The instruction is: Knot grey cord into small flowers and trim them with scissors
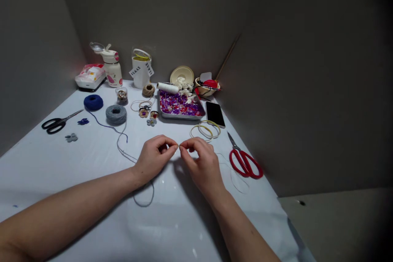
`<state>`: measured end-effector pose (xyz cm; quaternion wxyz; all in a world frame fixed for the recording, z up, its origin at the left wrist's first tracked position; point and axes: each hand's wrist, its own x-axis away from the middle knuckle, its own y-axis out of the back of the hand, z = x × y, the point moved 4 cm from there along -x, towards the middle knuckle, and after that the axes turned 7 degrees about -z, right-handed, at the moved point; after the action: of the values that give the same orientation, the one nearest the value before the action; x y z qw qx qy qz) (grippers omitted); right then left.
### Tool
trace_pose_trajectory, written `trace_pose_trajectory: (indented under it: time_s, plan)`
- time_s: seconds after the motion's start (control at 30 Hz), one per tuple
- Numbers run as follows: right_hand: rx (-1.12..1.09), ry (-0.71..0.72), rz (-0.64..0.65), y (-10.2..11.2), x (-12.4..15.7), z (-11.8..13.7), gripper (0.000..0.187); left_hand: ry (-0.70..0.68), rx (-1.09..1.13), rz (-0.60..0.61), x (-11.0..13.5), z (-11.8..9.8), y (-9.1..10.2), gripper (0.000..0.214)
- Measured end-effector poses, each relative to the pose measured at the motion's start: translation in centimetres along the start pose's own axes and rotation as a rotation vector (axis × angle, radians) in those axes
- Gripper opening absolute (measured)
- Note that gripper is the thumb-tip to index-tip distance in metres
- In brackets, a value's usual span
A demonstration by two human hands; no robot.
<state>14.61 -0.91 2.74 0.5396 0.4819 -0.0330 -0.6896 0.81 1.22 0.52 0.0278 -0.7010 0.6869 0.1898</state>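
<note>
My left hand [155, 156] and my right hand [201, 161] meet fingertip to fingertip over the middle of the white table [92, 163]. Both are pinched shut on something tiny that I cannot make out. A thin clear thread [236, 180] trails from my right hand toward the red scissors [245, 163]. A grey strand [144, 200] from the grey yarn ball [116, 114] runs under my left wrist. Just beyond my hands lie yellow wire rings [205, 129] and a metal tray of purple beads [180, 105].
Black scissors [58, 123], a blue yarn ball [93, 102] and small crocheted flowers [71, 137] lie at left. A phone [215, 114] sits beside the tray. A bottle [111, 65], a white container [141, 68], a twine ball [148, 89] and a white spool [168, 87] line the back wall.
</note>
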Motion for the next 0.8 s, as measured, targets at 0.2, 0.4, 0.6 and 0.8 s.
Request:
trace_pose_trajectory:
  time_s: [0.2,0.4,0.6,0.8]
  plan:
    - [0.085,0.085,-0.012,0.0,0.2,0.5,0.009,0.036,0.001,0.013,0.1,0.0,0.0,0.009]
    - [0.019,0.020,-0.006,0.1,0.1,0.4,0.009,0.135,0.091,0.047,-0.1,0.2,-0.1,0.008]
    - [-0.302,-0.309,0.058,0.2,-0.5,-1.2,0.010,0.540,0.598,0.214,-0.3,1.7,-1.2,0.017]
    - [-0.410,-0.427,0.154,-0.3,-0.4,-1.8,0.012,0.793,0.872,0.357,0.2,1.9,-1.8,0.022]
